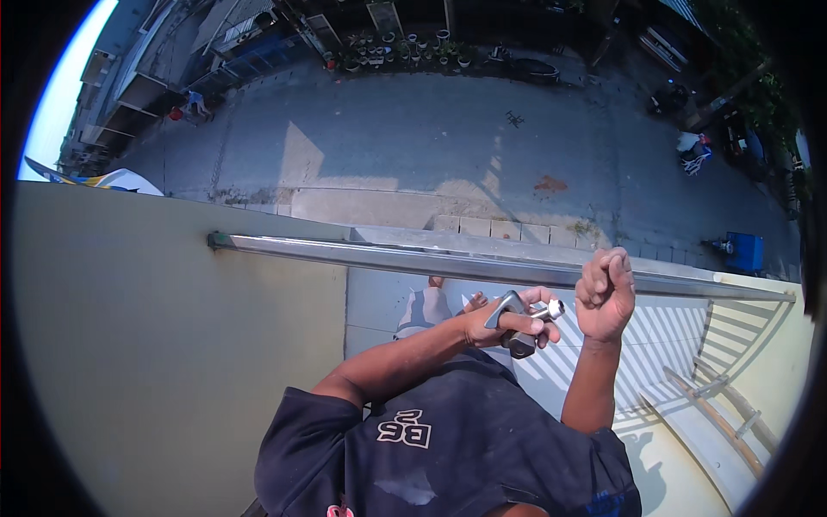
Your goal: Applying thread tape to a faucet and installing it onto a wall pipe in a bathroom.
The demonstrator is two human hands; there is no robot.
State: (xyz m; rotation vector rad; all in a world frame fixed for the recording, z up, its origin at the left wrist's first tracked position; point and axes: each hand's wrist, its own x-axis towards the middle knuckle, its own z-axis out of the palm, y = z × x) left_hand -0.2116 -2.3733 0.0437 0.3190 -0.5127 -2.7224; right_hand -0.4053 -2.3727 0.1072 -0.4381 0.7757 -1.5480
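In front of my chest, my left hand [489, 326] is closed around a metal fitting [519, 346]. A bent grey loop sticks up from it near the thumb side, a shiny round end points to the right, and a dark blocky end hangs below the fingers. Its exact kind is not clear. My right hand [606, 291] is raised just right of it, apart from the fitting, with fingers curled in and thumb pressed to them. Whether something small is pinched there is hidden. Beyond both hands runs a shiny metal rail [362, 257], its bar close behind my right hand.
A cream wall [172, 345] stands at left, another at right. Wooden poles [724, 414] and a curved board [689, 444] lean at lower right. Past the rail, far below, lies a street [413, 138] with potted plants [412, 50], a blue cart [744, 252] and people.
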